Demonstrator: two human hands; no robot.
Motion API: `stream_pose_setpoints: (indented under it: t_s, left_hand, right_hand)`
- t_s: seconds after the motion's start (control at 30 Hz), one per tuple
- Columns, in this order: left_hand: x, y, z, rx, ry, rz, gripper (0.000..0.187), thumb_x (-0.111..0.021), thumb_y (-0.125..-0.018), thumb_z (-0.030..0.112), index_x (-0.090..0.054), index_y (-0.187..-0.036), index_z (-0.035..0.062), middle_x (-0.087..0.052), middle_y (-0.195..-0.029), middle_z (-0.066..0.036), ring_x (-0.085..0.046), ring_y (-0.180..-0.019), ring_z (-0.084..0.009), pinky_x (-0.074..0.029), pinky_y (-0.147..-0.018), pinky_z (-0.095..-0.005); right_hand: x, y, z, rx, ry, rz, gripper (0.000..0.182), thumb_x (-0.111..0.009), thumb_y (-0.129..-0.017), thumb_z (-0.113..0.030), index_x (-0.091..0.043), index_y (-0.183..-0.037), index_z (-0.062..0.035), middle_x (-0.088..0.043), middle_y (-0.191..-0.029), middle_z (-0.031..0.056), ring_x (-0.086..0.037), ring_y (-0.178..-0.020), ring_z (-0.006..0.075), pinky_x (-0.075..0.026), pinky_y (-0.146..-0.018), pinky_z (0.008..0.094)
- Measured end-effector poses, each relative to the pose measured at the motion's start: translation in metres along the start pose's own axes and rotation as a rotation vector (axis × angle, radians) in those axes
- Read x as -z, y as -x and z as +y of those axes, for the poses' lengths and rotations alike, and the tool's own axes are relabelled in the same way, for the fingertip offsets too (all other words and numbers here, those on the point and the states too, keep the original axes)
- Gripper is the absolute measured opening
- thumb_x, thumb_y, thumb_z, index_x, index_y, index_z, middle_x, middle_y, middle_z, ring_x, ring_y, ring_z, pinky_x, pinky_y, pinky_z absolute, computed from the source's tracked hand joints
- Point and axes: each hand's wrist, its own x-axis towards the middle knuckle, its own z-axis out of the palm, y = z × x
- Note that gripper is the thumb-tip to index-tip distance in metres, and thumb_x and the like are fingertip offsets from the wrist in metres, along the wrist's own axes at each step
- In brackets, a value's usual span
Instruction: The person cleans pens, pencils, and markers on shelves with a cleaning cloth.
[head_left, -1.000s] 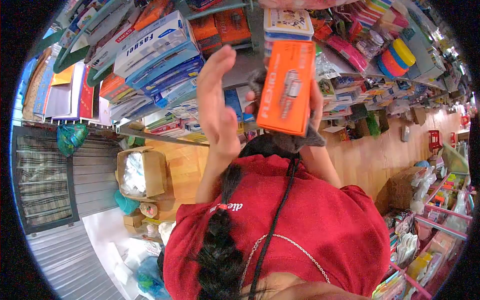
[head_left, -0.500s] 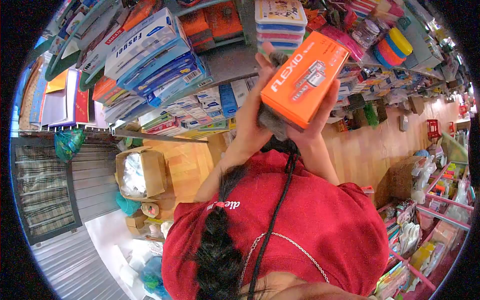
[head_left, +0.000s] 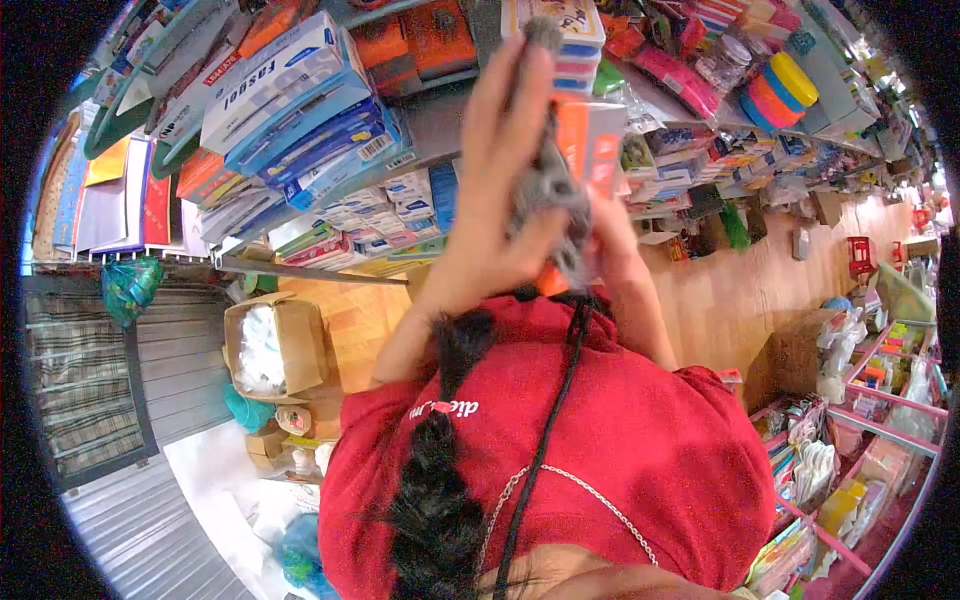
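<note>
My left hand (head_left: 490, 170) is raised with fingers stretched along a crumpled grey cloth (head_left: 548, 190), which it presses against the side of an orange box (head_left: 572, 135). The box is upright and turned so a narrow face shows; motion blurs its print. My right hand (head_left: 612, 235) grips the box from the right and below, its fingers partly hidden behind it. Both hands are in front of my chest, before the shelf.
Blue and white Fasgel boxes (head_left: 285, 95) are stacked on the shelf at left. Behind my hands stand stacked plastic cases (head_left: 578, 50). Coloured tape-like rolls (head_left: 778, 95) lie at right. An open carton (head_left: 305, 345) with white contents rests on the wooden floor.
The orange box has turned from its printed broad face to a narrow side and stands more upright. My left hand has shifted from under the box to its left side, with the cloth.
</note>
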Motion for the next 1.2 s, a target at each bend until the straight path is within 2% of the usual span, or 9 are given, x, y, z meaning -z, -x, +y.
stream_pose_setpoints:
  t_s: [0.1,0.17,0.33,0.4,0.57,0.8,0.9,1.0,1.2]
  left_hand:
    - [0.017,-0.019,-0.010,-0.066,-0.010,-0.109,0.063,-0.052,-0.072,0.023,-0.033,-0.130,0.0078,-0.022,-0.137,-0.018,-0.017,-0.128,-0.0358,-0.013,-0.103,-0.0420]
    - [0.010,-0.006,-0.003,-0.066,-0.039,-0.150,0.063,-0.051,-0.072,0.020,-0.033,-0.131,0.0080,-0.023,-0.137,-0.018,-0.016,-0.128,-0.0359,-0.013,-0.103,-0.0432]
    - [-0.013,0.029,-0.013,-0.069,0.077,-0.182,0.063,-0.049,-0.070,0.018,-0.033,-0.130,0.0082,-0.021,-0.138,-0.018,-0.013,-0.129,-0.0365,-0.009,-0.104,-0.0455]
    - [-0.006,0.015,-0.017,-0.128,0.067,-0.195,0.062,-0.046,-0.068,0.018,-0.036,-0.129,0.0082,-0.022,-0.137,-0.018,-0.014,-0.129,-0.0359,-0.010,-0.103,-0.0453]
    - [0.018,-0.018,-0.015,-0.100,-0.058,-0.064,0.063,-0.045,-0.065,0.019,-0.039,-0.127,0.0086,-0.026,-0.135,-0.018,-0.019,-0.127,-0.0359,-0.014,-0.104,-0.0417]
    - [0.000,0.029,-0.011,-0.145,-0.004,-0.196,0.062,-0.049,-0.071,0.036,-0.040,-0.127,0.0110,-0.022,-0.138,-0.016,-0.015,-0.127,-0.0396,-0.012,-0.102,-0.0490]
    - [0.012,0.018,-0.006,-0.099,-0.077,-0.166,0.058,-0.049,-0.073,0.038,-0.043,-0.125,0.0125,-0.024,-0.137,-0.016,-0.015,-0.127,-0.0396,-0.012,-0.102,-0.0492]
    - [0.033,-0.002,-0.015,-0.131,-0.074,-0.009,0.056,-0.048,-0.075,0.042,-0.046,-0.123,0.0143,-0.027,-0.135,-0.015,-0.018,-0.126,-0.0387,-0.014,-0.101,-0.0485]
    - [0.026,0.049,-0.023,-0.186,-0.169,-0.170,0.075,-0.033,-0.074,0.065,-0.045,-0.123,0.0096,-0.031,-0.132,-0.017,-0.022,-0.123,-0.0400,-0.014,-0.101,-0.0489]
  right_hand:
    - [-0.008,0.006,0.008,0.066,0.072,-0.028,0.054,-0.045,-0.086,-0.035,-0.031,-0.127,-0.0031,-0.043,-0.119,0.0052,-0.041,-0.105,0.0127,-0.031,-0.090,0.0261]
    - [-0.017,0.002,-0.002,0.068,-0.058,0.200,0.053,-0.046,-0.084,-0.039,-0.038,-0.123,-0.0046,-0.049,-0.113,0.0060,-0.047,-0.101,0.0142,-0.037,-0.085,0.0255]
    - [-0.009,-0.001,-0.019,0.192,-0.196,0.258,0.050,-0.032,-0.091,-0.030,-0.024,-0.131,-0.0010,-0.035,-0.130,0.0108,-0.036,-0.119,0.0206,-0.025,-0.101,0.0337]
    - [-0.015,0.000,-0.015,0.128,-0.147,0.276,0.050,-0.041,-0.087,-0.032,-0.034,-0.126,-0.0014,-0.043,-0.123,0.0090,-0.042,-0.111,0.0181,-0.031,-0.095,0.0309]
    - [0.003,0.005,0.022,-0.068,0.139,-0.117,0.057,-0.046,-0.085,-0.036,-0.029,-0.128,-0.0011,-0.042,-0.122,0.0074,-0.036,-0.113,0.0177,-0.027,-0.096,0.0307]
    - [-0.018,-0.003,-0.016,0.108,-0.324,0.081,0.047,-0.044,-0.084,-0.036,-0.043,-0.117,-0.0024,-0.051,-0.110,0.0096,-0.046,-0.104,0.0168,-0.034,-0.090,0.0306]
    - [-0.021,-0.002,-0.011,-0.038,-0.359,0.332,0.048,-0.040,-0.085,-0.033,-0.037,-0.122,-0.0032,-0.046,-0.117,0.0087,-0.046,-0.105,0.0187,-0.035,-0.091,0.0317]
    - [-0.014,-0.011,0.000,0.035,0.216,-0.026,0.046,-0.043,-0.084,-0.030,-0.041,-0.120,-0.0028,-0.049,-0.115,0.0124,-0.045,-0.106,0.0215,-0.032,-0.095,0.0335]
    - [-0.017,-0.005,0.000,0.002,-0.280,-0.123,0.053,-0.041,-0.083,-0.041,-0.040,-0.122,-0.0043,-0.047,-0.118,0.0116,-0.046,-0.107,0.0193,-0.037,-0.091,0.0331]
